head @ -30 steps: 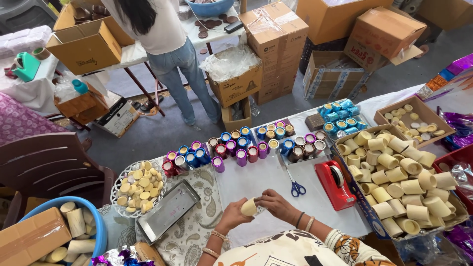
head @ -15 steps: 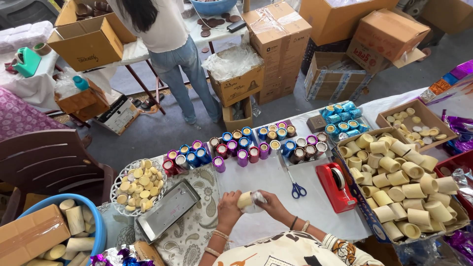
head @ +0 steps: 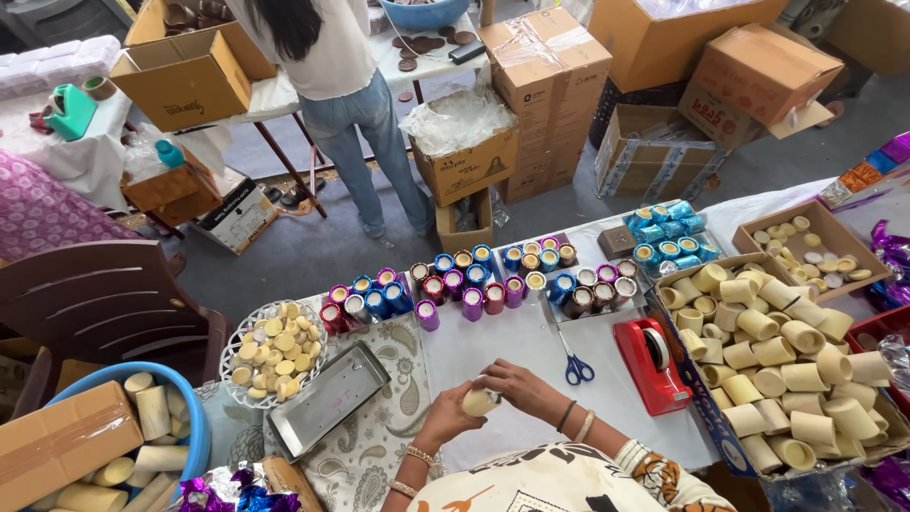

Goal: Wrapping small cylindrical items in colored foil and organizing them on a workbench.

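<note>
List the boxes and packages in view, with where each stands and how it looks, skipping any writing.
Open brown carton: far left table, flaps up.
Taped brown carton stack: floor, centre back.
Open carton with crumpled plastic: floor beside that stack.
Tilted brown carton: far right, on other boxes.
Shallow tray box: right table, holding pale discs.
Taped brown box: lower left, on blue tub.

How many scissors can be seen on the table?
1: the blue-handled scissors lie on the white table, between the red tape dispenser and the right hand. Others may be hidden.
</note>
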